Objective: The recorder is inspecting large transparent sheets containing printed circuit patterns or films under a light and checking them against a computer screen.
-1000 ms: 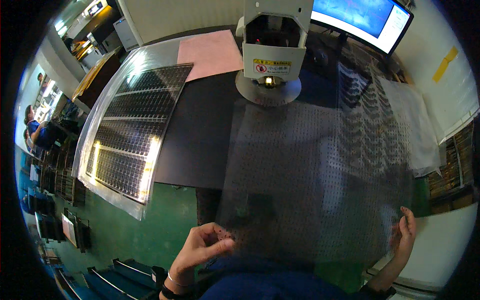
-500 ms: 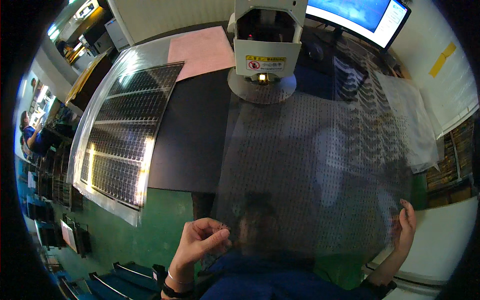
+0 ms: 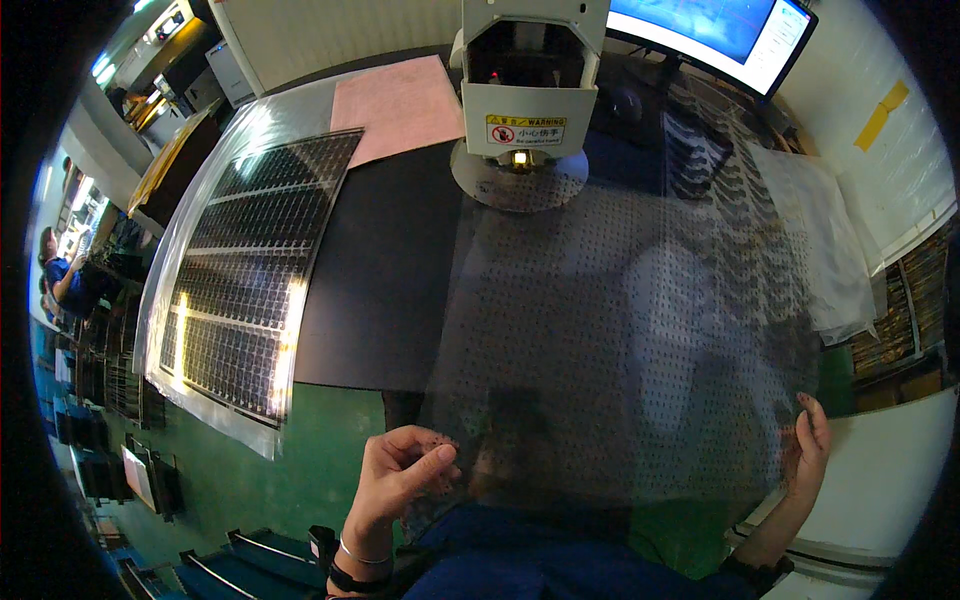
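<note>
A large see-through film sheet (image 3: pixel 560 350) with rows of small dark marks spans the middle of the head view. My left hand (image 3: pixel 408 475) pinches its near left corner between thumb and bent fingers. On the near right edge my right hand (image 3: pixel 808 450) holds the same sheet, its fingers partly behind the film. The sheet's far part lies over the black table (image 3: pixel 370 270) and reaches the round metal plate (image 3: pixel 475 185) under a white machine head (image 3: pixel 530 105). A small yellowish light (image 3: pixel 520 158) glows below that head.
To the left, a dark gridded sheet (image 3: pixel 265 265) lies on clear plastic (image 3: pixel 160 330), beside a pink cloth (image 3: pixel 400 105). Back right stand a lit monitor (image 3: pixel 720 35) and a mouse (image 3: pixel 627 103). More patterned film and clear plastic (image 3: pixel 815 240) lie at the right. Another person (image 3: pixel 65 275) sits far left.
The reflections on the film have shifted slightly, and red lines now show on the monitor. Both hands keep their hold in nearly the same places.
</note>
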The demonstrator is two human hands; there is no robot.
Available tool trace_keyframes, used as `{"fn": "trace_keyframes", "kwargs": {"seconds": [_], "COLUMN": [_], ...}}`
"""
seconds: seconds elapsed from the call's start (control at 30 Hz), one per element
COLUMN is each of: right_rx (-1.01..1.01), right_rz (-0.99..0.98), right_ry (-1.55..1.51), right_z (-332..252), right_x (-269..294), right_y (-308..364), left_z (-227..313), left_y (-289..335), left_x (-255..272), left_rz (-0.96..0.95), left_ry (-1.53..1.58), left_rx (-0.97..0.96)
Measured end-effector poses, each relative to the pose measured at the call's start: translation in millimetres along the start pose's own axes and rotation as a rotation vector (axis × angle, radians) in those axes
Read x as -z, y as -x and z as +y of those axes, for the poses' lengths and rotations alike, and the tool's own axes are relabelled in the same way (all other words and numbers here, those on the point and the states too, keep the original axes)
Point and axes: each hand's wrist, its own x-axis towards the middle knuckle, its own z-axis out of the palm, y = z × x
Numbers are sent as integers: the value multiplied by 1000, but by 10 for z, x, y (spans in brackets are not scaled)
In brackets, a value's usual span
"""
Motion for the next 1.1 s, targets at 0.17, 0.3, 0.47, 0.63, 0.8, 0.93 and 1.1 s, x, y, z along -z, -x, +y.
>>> {"fn": "trace_keyframes", "kwargs": {"seconds": [0.17,0.3,0.47,0.63,0.8,0.93,1.1], "right_rx": [-84,-42,-21,-48,-52,-48,-19], "right_rz": [18,-30,34,2,-18,23,13], "right_ry": [-18,-48,-45,-65,-51,-75,-86], "right_z": [-68,5,-56,-35,-89,-39,-11], "right_x": [-75,-21,-142,-105,-149,-157,-103], "right_y": [5,-45,-22,-39,-34,-61,-62], "left_z": [26,0,7,22,26,0,-6], "left_y": [-23,-41,-57,-54,-71,-103,-84], "left_x": [-1,-6,2,2,0,-12,11], "left_rz": [20,26,15,26,18,28,17], "left_ry": [-7,9,-4,-10,-6,15,-4], "left_rx": [33,-16,2,0,9,-40,-49]}}
